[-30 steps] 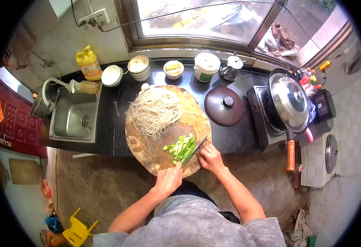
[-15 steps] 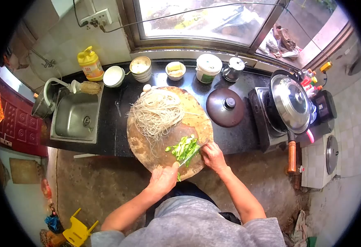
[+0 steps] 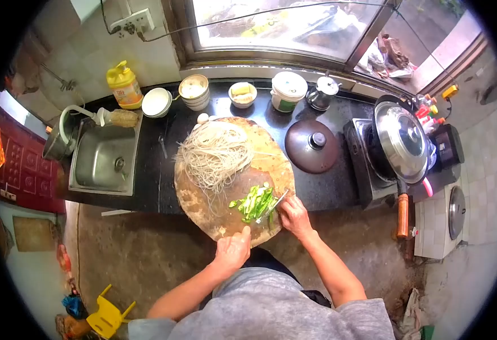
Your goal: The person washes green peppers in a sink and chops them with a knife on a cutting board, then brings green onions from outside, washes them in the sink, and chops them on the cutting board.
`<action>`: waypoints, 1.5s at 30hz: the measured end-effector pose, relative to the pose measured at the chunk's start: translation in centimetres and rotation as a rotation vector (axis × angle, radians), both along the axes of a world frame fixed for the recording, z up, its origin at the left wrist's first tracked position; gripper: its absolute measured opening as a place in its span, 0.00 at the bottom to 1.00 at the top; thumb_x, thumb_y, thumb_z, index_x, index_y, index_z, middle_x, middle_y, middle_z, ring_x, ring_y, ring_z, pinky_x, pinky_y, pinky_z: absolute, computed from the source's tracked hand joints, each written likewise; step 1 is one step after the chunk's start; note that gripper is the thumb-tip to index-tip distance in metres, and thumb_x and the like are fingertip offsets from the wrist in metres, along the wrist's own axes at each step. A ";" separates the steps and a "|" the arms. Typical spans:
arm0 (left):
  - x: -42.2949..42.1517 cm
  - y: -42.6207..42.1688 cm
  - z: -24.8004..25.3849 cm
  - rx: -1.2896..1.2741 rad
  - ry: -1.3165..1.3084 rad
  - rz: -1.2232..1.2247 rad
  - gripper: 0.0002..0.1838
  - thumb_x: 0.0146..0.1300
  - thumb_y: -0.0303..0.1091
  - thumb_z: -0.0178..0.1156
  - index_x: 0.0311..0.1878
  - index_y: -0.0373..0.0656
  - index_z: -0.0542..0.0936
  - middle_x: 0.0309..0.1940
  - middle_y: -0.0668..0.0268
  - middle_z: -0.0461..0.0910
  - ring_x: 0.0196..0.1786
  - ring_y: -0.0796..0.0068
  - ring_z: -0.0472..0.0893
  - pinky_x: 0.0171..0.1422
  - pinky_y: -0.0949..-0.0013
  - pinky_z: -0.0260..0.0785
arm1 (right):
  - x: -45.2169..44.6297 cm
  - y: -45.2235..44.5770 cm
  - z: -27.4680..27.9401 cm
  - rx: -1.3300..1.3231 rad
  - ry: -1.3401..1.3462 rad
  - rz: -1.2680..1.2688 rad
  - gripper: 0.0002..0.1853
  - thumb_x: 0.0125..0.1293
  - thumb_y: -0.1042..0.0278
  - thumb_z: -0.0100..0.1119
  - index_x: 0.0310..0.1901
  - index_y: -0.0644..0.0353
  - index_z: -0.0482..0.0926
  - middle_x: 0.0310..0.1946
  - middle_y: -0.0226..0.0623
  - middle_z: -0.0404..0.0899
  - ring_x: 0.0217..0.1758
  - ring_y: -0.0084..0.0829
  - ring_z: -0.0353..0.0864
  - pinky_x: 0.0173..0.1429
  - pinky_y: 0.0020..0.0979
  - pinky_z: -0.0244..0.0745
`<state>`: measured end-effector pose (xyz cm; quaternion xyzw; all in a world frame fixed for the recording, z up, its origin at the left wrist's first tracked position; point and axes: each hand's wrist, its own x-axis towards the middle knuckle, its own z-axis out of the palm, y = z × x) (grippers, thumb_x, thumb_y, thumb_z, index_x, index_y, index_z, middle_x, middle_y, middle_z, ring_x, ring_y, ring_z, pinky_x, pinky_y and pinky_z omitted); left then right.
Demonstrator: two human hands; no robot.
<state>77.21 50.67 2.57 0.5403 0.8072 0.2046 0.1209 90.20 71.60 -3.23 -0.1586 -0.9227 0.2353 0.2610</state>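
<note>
My left hand (image 3: 232,249) is closed around the handle end of a knife (image 3: 280,199), thumb on top, at the near edge of a round wooden chopping board (image 3: 274,164). The narrow blade slants up and right from it, the handle being hidden by my fingers. Chopped green vegetable (image 3: 255,202) lies in a loose heap left of the blade. My right hand (image 3: 295,216) is closed at the board's right edge, its fingertips beside the blade on darker green stalks (image 3: 271,220), partly hidden. A large tangle of pale noodles (image 3: 214,153) covers the board's upper left.
A brown lid (image 3: 310,153) lies right of the board, before a stove with a lidded wok (image 3: 401,136). At left is a steel sink (image 3: 104,164). Bowls (image 3: 194,93), a white tub (image 3: 288,93) and a yellow bottle (image 3: 125,88) line the back. Eggs (image 3: 203,118) touch the noodles' far side.
My left hand and the knife have shifted slightly right, and the blade's far end sits higher beside my right hand. My right hand has barely moved.
</note>
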 end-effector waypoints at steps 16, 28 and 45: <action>0.2 0.3 2.9 -0.058 -0.148 0.106 0.10 0.67 0.34 0.57 0.45 0.39 0.73 0.22 0.52 0.80 0.26 0.48 0.81 0.27 0.50 0.70 | 1.6 -1.3 2.9 -0.066 -0.080 0.115 0.20 0.51 0.70 0.68 0.47 0.61 0.77 0.48 0.47 0.78 0.50 0.47 0.78 0.53 0.38 0.73; -1.3 0.3 3.4 -0.052 -0.121 -0.020 0.08 0.67 0.34 0.58 0.41 0.40 0.72 0.22 0.50 0.79 0.28 0.46 0.81 0.30 0.49 0.71 | 0.3 1.4 1.8 0.034 -0.147 0.169 0.13 0.47 0.78 0.64 0.37 0.58 0.77 0.35 0.37 0.76 0.44 0.42 0.77 0.48 0.39 0.73; -1.4 1.3 2.7 -0.136 -0.080 0.033 0.08 0.67 0.34 0.57 0.42 0.40 0.71 0.24 0.52 0.81 0.28 0.47 0.82 0.29 0.47 0.71 | 0.1 0.8 0.3 0.009 -0.078 0.161 0.11 0.46 0.81 0.58 0.34 0.59 0.76 0.33 0.37 0.76 0.40 0.42 0.78 0.45 0.38 0.78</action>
